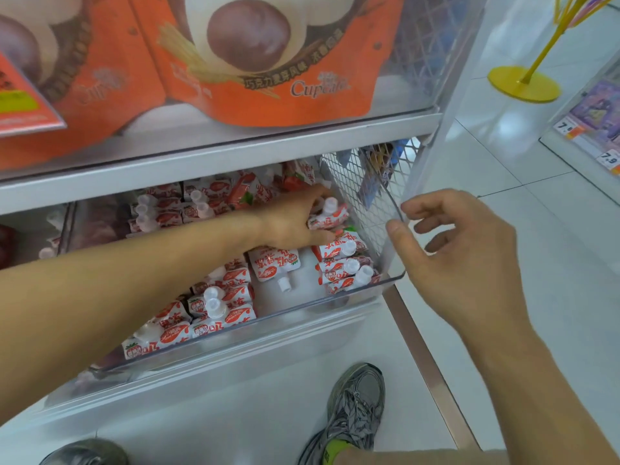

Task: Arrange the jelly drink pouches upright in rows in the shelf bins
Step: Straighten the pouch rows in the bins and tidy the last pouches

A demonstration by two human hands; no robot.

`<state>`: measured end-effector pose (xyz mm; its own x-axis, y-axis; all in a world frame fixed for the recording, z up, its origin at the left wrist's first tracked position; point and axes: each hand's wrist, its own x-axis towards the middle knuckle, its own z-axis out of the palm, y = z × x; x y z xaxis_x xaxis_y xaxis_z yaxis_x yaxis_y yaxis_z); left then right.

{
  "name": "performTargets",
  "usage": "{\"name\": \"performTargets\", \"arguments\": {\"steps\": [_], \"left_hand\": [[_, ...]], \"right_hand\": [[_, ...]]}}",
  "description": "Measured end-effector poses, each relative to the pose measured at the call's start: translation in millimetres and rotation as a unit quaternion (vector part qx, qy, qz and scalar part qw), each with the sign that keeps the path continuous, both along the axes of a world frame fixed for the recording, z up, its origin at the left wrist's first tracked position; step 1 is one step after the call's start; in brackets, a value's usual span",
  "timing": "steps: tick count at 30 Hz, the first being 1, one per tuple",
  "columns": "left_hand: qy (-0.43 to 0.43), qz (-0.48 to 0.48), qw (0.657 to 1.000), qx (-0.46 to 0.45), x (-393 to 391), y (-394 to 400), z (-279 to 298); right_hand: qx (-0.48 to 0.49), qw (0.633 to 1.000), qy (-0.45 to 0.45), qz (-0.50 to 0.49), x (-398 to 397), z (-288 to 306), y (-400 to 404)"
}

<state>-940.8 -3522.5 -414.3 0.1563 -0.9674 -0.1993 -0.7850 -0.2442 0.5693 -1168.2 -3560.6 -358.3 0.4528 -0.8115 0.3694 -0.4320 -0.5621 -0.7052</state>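
Head view: pouch (330,214) gripped by left hand (292,219); right hand (449,250) loosely curled, empty. Pouch best seated spout-up against row.

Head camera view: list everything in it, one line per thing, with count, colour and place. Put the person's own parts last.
Jelly drink pouches: many, too packed to count, white and red with clear caps, in the clear bin; one lies flat, cap toward the front.
Clear bin: one, transparent, on the lower shelf.
Cupcake bags: at least two, orange, upper shelf.
Mesh panel: one, white, right end of the shelf.
Yellow stand: one, on the floor, upper right.
Price tags: two, white and orange, far right.
Shoes: two, grey, bottom.
Left hand: reaching into the bin, gripping a pouch.
Right hand: fingers loosely curled at the bin's right wall.
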Motion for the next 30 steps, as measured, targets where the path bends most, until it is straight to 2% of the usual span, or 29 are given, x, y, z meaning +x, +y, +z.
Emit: {"name": "performTargets", "arguments": {"steps": [2, 4, 8, 10, 12, 14, 15, 17, 19, 21, 24, 26, 30], "left_hand": [[-0.011, -0.011, 0.999, 0.046, 5.1, -1.0, -0.6], [0.052, -0.028, 0.996, 0.062, 6.0, -1.7, -0.9], [0.129, -0.069, 0.988, 0.054, -2.8, -1.7, -1.9], [0.118, -0.090, 0.988, 0.047, -4.1, -3.0, -3.7], [0.111, -0.096, 0.989, 0.036, -2.3, -3.6, -6.6], [0.113, -0.082, 0.990, 0.030, 0.1, -4.6, -9.8], [0.112, -0.072, 0.991, 0.024, 0.6, -4.8, -11.4], [0.120, -0.054, 0.991, 0.007, 2.0, -4.1, -15.2], [0.149, -0.033, 0.988, -0.010, 3.0, -1.4, -16.1], [0.162, -0.040, 0.986, -0.019, 3.6, 1.2, -16.9], [0.126, -0.060, 0.990, -0.014, 4.1, 3.9, -13.1], [0.104, -0.064, 0.993, 0.003, 6.2, 4.7, -11.4], [0.108, -0.062, 0.992, 0.016, 6.5, 2.6, -10.2]], "right_hand": [[0.075, 0.996, 0.043, -0.007, -2.0, -5.8, -6.8], [0.131, 0.988, 0.077, -0.006, -2.4, -11.6, -9.5], [0.129, 0.987, 0.100, 0.004, -2.1, -18.2, -13.1], [0.130, 0.986, 0.100, -0.006, -0.6, -19.7, -15.4], [0.108, 0.991, 0.079, -0.027, 1.8, -19.8, -13.7], [0.020, 0.998, 0.021, -0.054, 5.5, -14.8, -6.6], [-0.019, 0.998, -0.019, -0.053, 7.5, -10.7, -1.3], [-0.024, 0.998, -0.063, 0.002, 11.0, -3.3, 9.6], [-0.006, 0.996, -0.005, 0.091, 15.2, -3.7, 15.8], [-0.024, 0.978, 0.142, 0.150, 23.2, -11.5, 15.4], [-0.062, 0.943, 0.265, 0.189, 41.2, -19.2, 11.5], [-0.076, 0.939, 0.283, 0.181, 49.1, -16.9, 10.5], [-0.106, 0.946, 0.261, 0.160, 39.6, -11.9, 17.2]]}}
